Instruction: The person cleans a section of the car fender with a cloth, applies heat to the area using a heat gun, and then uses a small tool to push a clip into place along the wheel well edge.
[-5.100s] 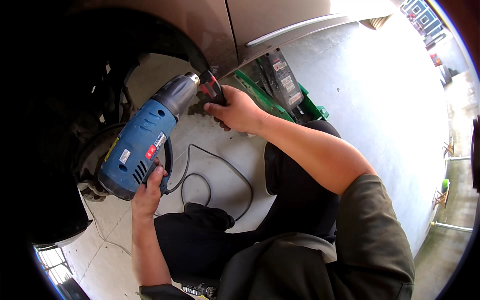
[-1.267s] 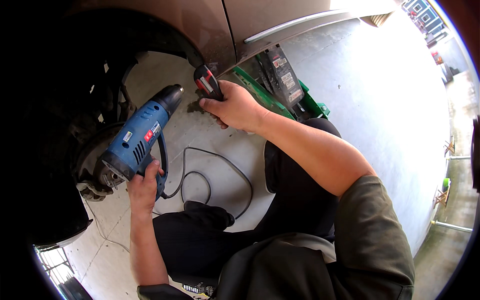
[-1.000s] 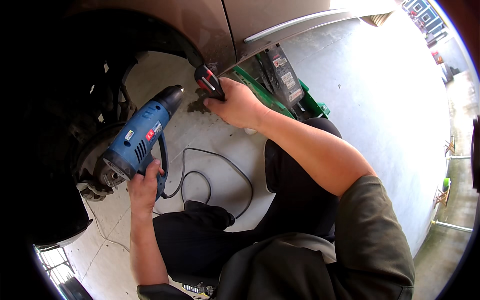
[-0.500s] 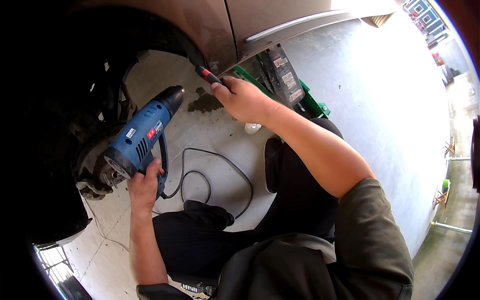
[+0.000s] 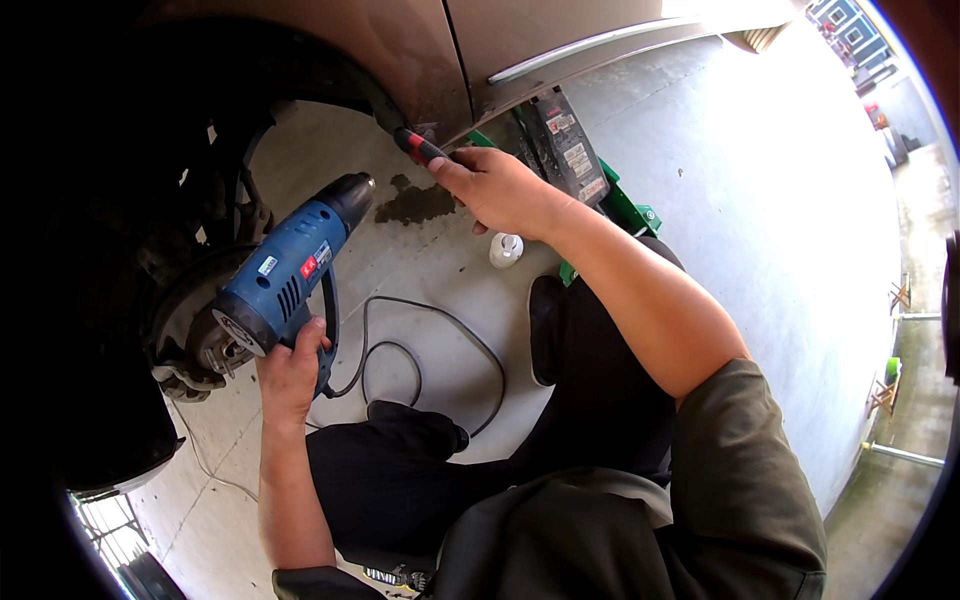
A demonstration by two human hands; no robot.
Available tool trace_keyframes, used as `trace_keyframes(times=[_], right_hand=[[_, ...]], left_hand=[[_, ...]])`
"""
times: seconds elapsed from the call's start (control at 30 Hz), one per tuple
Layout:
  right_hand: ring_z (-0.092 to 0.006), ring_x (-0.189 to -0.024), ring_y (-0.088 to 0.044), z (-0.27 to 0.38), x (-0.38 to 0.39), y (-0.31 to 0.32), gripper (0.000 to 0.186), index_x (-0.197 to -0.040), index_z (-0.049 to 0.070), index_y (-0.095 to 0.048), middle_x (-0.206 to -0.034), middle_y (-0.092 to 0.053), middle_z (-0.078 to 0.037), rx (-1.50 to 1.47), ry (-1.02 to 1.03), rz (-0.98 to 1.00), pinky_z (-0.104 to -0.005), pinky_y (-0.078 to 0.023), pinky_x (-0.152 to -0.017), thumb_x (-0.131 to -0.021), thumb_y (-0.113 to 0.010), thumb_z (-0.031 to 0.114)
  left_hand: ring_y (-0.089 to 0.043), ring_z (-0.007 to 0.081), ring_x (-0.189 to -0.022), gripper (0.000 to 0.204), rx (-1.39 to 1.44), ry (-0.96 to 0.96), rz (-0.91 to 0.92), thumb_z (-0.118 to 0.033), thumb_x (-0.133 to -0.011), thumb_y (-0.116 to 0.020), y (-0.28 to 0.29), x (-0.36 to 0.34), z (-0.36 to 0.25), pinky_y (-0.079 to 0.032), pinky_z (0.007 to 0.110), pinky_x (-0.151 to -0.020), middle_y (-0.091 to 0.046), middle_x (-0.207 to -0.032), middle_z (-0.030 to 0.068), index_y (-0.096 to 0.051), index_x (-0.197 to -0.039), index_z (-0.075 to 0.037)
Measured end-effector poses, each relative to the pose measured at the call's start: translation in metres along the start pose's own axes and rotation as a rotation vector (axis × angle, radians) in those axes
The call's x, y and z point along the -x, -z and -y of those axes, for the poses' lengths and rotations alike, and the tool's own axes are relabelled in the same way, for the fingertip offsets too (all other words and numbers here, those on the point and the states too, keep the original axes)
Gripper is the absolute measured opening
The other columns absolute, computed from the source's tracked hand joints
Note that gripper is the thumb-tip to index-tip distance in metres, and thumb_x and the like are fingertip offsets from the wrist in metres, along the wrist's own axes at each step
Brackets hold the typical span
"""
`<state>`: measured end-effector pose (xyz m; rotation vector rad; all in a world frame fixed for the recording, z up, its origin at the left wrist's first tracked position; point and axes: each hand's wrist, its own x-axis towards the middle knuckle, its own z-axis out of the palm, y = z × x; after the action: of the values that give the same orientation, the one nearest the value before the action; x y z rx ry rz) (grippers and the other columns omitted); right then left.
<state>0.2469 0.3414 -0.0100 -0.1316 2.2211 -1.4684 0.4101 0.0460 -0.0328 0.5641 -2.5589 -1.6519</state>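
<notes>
My left hand [image 5: 290, 378] is closed round the handle of a blue heat gun [image 5: 287, 268]. Its dark nozzle tilts up to the right, toward the lower edge of the brown car's fender. In my right hand [image 5: 500, 192] is a tool with a red and black handle [image 5: 421, 148], gripped at its near end. The tool's far end meets the dark rim of the wheel arch [image 5: 372, 95], and its working tip cannot be made out there. Between the heat gun's nozzle and the fender edge is a gap.
A brake disc [image 5: 188, 312] shows in the dark wheel well at left. Beside the car's sill stands a green jack [image 5: 622, 205] with a black labelled cover. A white round-topped object [image 5: 506, 250] sits near my foot. The heat gun's cord [image 5: 480, 338] loops over the floor.
My right hand has shifted slightly right and down with the red and black handle, baring more of the white object. The heat gun has turned and moved very slightly to the right.
</notes>
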Motion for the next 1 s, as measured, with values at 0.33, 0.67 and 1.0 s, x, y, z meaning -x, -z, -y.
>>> trace_keyframes(times=[0.33,0.67,1.0], right_hand=[[-0.0165,-0.079,-0.062,0.001,-0.001,0.006,0.059,-0.12,-0.003,-0.065,-0.088,-0.06,-0.006,0.042,0.006,0.044,-0.034,-0.06,-0.07,-0.108,-0.052,0.053],[-0.0157,-0.08,-0.061,0.001,-0.001,0.008,0.058,-0.123,-0.003,-0.066,-0.092,-0.061,-0.006,0.024,0.0,0.045,-0.0333,-0.059,-0.068,-0.107,-0.055,0.052],[-0.015,-0.078,-0.06,-0.005,-0.003,0.006,0.057,-0.119,-0.003,-0.067,-0.09,-0.06,-0.005,0.03,0.005,0.015,-0.0332,-0.058,-0.068,-0.106,-0.057,0.052]], left_hand=[[-0.065,0.0151,-0.073,0.024,-0.013,0.019,-0.005,-0.022,-0.093,-0.071,0.001,-0.001,0.004,-0.053,0.031,-0.072,-0.067,-0.081,0.0045,-0.066,-0.105,-0.002],[-0.064,0.0134,-0.073,0.022,-0.011,0.024,0.028,-0.021,-0.093,-0.071,-0.001,-0.002,0.007,-0.052,0.03,-0.072,-0.066,-0.081,0.0039,-0.065,-0.104,-0.002],[-0.064,0.0131,-0.074,0.023,0.181,0.089,0.096,-0.02,-0.092,-0.072,-0.004,-0.002,0.01,-0.052,0.031,-0.073,-0.067,-0.08,0.0055,-0.068,-0.099,0.001]])
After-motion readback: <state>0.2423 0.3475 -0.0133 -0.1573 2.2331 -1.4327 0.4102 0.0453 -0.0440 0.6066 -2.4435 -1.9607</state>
